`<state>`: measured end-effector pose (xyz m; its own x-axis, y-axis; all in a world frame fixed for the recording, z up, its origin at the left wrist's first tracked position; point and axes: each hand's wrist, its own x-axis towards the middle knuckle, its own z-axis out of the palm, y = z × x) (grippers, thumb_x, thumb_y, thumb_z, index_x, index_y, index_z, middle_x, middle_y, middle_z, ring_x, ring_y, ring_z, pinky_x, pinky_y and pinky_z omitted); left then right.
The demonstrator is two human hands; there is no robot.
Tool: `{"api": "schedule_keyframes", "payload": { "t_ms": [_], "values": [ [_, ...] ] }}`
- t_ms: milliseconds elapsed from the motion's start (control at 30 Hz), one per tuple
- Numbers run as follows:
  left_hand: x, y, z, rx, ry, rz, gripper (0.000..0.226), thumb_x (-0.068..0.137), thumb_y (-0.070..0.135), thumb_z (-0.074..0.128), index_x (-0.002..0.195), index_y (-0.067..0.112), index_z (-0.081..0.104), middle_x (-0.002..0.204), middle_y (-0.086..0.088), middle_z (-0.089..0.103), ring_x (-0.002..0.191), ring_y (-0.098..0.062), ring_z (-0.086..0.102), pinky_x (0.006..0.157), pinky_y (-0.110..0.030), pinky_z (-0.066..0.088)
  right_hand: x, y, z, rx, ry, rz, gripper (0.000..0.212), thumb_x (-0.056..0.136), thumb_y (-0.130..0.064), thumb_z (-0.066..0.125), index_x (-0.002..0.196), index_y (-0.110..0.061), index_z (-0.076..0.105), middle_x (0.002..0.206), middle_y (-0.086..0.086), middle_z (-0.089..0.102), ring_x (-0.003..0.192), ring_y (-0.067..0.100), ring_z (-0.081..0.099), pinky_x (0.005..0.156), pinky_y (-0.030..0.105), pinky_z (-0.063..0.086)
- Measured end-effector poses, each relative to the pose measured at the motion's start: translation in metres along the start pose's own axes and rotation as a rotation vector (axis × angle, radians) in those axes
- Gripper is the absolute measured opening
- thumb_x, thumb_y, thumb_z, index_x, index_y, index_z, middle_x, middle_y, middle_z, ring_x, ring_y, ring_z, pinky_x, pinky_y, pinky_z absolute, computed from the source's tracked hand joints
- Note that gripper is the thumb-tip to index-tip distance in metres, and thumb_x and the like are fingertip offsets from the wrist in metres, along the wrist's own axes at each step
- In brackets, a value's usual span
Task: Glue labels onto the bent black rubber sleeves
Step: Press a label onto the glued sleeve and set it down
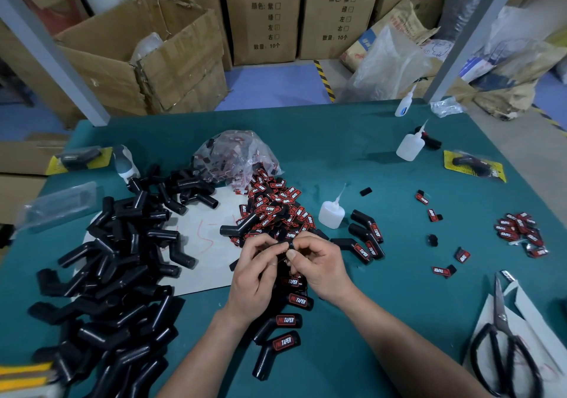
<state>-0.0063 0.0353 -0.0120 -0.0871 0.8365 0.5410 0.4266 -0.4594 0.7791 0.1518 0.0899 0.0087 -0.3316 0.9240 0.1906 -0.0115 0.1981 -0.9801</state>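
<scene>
My left hand [256, 270] and my right hand [319, 262] meet over the middle of the green table [352, 140], fingertips together, pinching a small black label piece [291, 245] between them. Just beyond them lies a heap of red-and-black labels [277, 206] spilling from a clear bag [236, 155]. A big pile of bent black rubber sleeves [122, 262] without labels fills the left side. Labelled sleeves [283, 321] lie below my hands, and more labelled sleeves [366, 235] lie to the right. A small glue bottle [332, 212] stands just past my right hand.
Two further glue bottles [411, 146] [404, 104] stand at the far right. Loose labels [520, 229] are scattered on the right. Black scissors [503, 348] lie on white paper at the near right. Packaged sleeves [474, 166] sit on yellow cards. Cardboard boxes [147, 60] stand behind the table.
</scene>
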Motion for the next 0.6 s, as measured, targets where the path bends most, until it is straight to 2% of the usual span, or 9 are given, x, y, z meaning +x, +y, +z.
{"api": "schedule_keyframes", "payload": {
  "t_ms": [167,300,400,533,600],
  "values": [
    [-0.0004,-0.0008,0.0004,-0.007,-0.006,-0.021,0.034,0.102,0.007,0.046,0.13,0.012,0.065,0.123,-0.003,0.052,0.115,-0.018,0.057,0.101,-0.025,0.045,-0.0002,-0.0022,0.0015,0.014,-0.003,0.004,0.008,0.089,-0.02,0.069,0.081,-0.022,0.068,0.078,0.012,0.058,0.057,0.019,0.056,0.054,0.044,0.048],
    [-0.0012,-0.0021,0.0009,-0.015,0.0,-0.03,0.034,0.102,0.007,0.046,0.13,0.012,0.066,0.123,-0.003,0.053,0.114,-0.019,0.057,0.101,-0.025,0.045,-0.0004,-0.004,0.0009,0.027,-0.008,0.0,0.009,0.09,-0.019,0.069,0.082,-0.024,0.07,0.078,0.011,0.059,0.056,0.017,0.057,0.054,0.036,0.049],
    [-0.0024,-0.003,0.0023,-0.019,0.021,-0.041,0.034,0.101,0.006,0.048,0.128,0.014,0.067,0.124,-0.001,0.054,0.114,-0.02,0.058,0.101,-0.027,0.045,-0.0005,-0.0043,0.001,0.033,-0.011,-0.002,0.009,0.09,-0.018,0.069,0.081,-0.02,0.068,0.078,0.012,0.058,0.057,0.018,0.057,0.054,0.037,0.049],
    [-0.003,-0.0056,0.0019,-0.014,0.037,-0.04,0.034,0.1,0.007,0.05,0.127,0.016,0.068,0.124,0.001,0.056,0.112,-0.021,0.059,0.1,-0.028,0.046,-0.0007,-0.0049,0.0016,0.037,-0.008,-0.011,0.013,0.09,-0.017,0.069,0.081,-0.028,0.069,0.078,0.011,0.059,0.056,0.017,0.057,0.054,0.032,0.05],
    [-0.003,-0.0063,0.0013,-0.015,0.039,-0.032,0.034,0.1,0.008,0.05,0.127,0.016,0.068,0.124,0.002,0.056,0.112,-0.021,0.059,0.1,-0.028,0.046,-0.0009,-0.005,0.0018,0.038,-0.011,-0.002,0.011,0.09,-0.018,0.069,0.081,-0.024,0.068,0.078,0.011,0.059,0.055,0.018,0.058,0.054,0.033,0.05]
  ]
}}
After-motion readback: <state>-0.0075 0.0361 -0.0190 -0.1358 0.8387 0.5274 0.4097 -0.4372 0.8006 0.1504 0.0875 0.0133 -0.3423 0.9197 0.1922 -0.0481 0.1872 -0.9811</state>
